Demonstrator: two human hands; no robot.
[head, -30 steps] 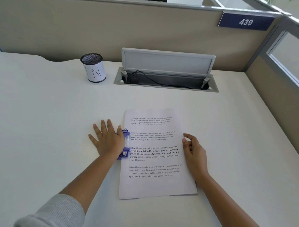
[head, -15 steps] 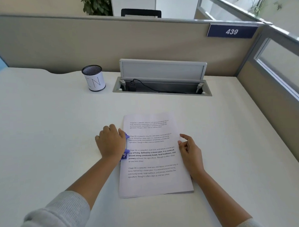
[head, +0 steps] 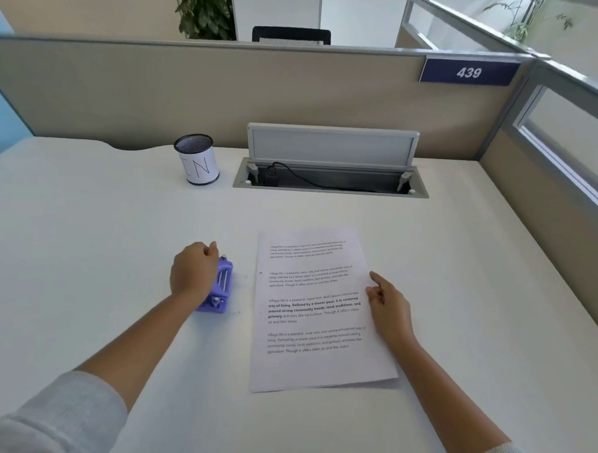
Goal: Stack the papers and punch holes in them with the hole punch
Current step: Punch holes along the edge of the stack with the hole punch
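Left hand (head: 194,270) covers the left half of the hole punch (head: 220,291); its fingertips are hidden. Lower sheets of the papers (head: 315,307) mostly covered. Small print blurred, unreadable.

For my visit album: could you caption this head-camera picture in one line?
Left hand grips a purple hole punch beside the stacked papers, right hand resting on their edge.

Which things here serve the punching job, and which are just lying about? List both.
Job: papers, purple hole punch, left hand gripping it, right hand resting on the papers.
Lying about: pen cup, open cable tray.
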